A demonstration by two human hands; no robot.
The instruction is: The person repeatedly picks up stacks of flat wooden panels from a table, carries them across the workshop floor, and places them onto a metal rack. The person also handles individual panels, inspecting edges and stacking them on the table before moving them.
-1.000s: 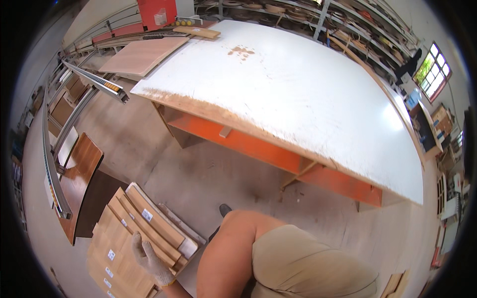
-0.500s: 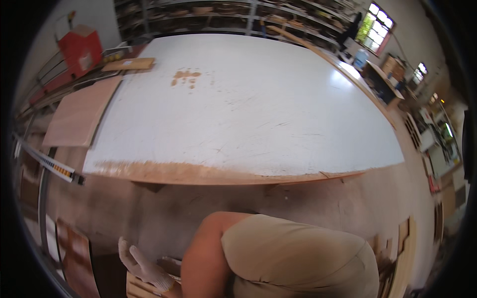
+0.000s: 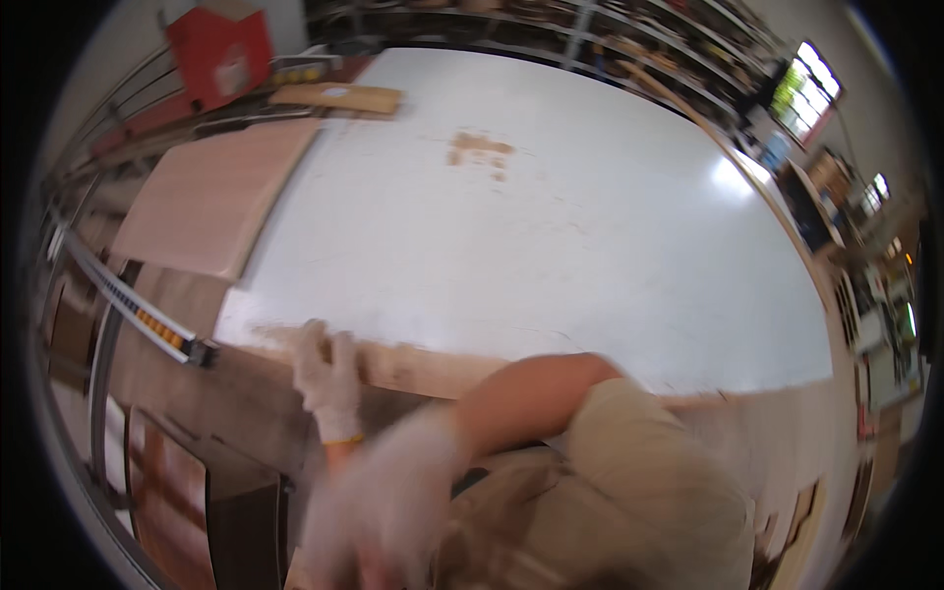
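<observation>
My left hand [image 3: 329, 388], in a pale knit glove with a yellow cuff edge, is raised at the near left edge of the large white-topped table [image 3: 551, 226]. Its fingers point away from me and stand apart, with nothing seen in them. Whether it touches the worn brown edge [image 3: 423, 369] I cannot tell. Closer to me, my right hand [image 3: 388, 497], also gloved, hangs low in front of my body and is smeared by motion. The bare right forearm [image 3: 536, 398] bends across from a khaki sleeve [image 3: 649, 482]. Anything in the right hand's fingers cannot be made out.
A pinkish board [image 3: 216, 197] lies left of the table, with a wooden plank [image 3: 339, 98] and red box [image 3: 221, 59] behind. A metal rail [image 3: 128, 300] juts in at left. Brown panels [image 3: 167, 472] lean lower left. Loaded shelves [image 3: 472, 25] line the back.
My left hand has risen from low left to the table's near edge. The right forearm has swung into view, bringing its hand in. The view has turned left, so the table sits further right.
</observation>
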